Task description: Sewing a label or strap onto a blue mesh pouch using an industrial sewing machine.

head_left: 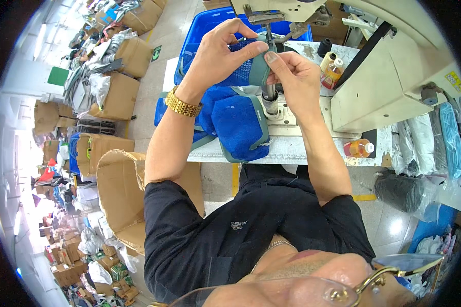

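My left hand point(215, 56), with a gold watch on its wrist, pinches the left side of a blue mesh piece with a grey-green edge point(243, 71), which looks like a shoe upper. On its right edge, my right hand point(297, 77) grips the same piece with thumb and curled fingers. Between the two thumbs, the edge lies at the needle area of a cream sewing machine point(376, 84), on top of its metal post point(269, 94). My hands partly cover the needle and presser foot. Below my left hand, several similar blue pieces point(238, 125) lie piled on the white table point(292, 157).
Behind the table stands a blue plastic tub point(198, 30). Near the machine are a dark thread spool point(324, 47), a pale thread cone point(328, 60) and an orange-labelled bottle point(334, 74). Another small bottle point(358, 148) rests at the front right. An open cardboard box point(119, 197) is at left.
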`<state>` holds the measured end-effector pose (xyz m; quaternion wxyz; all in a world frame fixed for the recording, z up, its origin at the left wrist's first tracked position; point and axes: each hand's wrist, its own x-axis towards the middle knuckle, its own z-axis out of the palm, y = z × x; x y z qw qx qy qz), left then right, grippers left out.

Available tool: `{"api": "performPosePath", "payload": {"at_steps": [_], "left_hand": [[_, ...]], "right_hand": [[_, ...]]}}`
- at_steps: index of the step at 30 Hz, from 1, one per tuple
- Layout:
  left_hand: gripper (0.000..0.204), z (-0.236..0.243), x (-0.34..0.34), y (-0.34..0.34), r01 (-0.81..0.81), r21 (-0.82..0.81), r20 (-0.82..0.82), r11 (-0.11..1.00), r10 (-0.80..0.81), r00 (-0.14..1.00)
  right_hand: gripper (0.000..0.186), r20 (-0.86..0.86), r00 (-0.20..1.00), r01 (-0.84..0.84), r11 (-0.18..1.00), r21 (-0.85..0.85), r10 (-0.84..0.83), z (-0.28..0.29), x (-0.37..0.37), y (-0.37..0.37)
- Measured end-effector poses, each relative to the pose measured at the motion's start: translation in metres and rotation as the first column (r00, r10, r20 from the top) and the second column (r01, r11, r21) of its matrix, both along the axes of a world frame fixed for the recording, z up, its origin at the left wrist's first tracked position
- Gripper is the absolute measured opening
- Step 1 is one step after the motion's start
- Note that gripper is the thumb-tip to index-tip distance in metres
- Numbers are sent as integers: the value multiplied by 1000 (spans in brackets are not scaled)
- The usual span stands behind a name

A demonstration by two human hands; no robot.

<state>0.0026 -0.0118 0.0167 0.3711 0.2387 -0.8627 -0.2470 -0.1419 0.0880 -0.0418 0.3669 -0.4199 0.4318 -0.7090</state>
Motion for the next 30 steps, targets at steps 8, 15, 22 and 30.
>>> {"api": "performPosePath", "payload": {"at_steps": [8, 15, 22, 30], "left_hand": [[23, 10, 0, 14, -60, -258, 59, 964, 78, 995], [16, 6, 4, 27, 8, -510, 65, 860, 29, 997], [19, -2, -2, 30, -50, -379, 1, 924, 55, 999], [30, 9, 8, 53, -64, -584, 198, 809, 218, 956]], "right_hand": [[22, -71, 989, -133, 991, -30, 131, -11, 4, 9], [18, 67, 978, -188, 975, -114, 196, -11, 20, 23], [19, 30, 974, -224, 973, -55, 225, -4, 5, 25], [24, 3, 962, -273, 962, 3, 273, 1, 1, 34]]}}
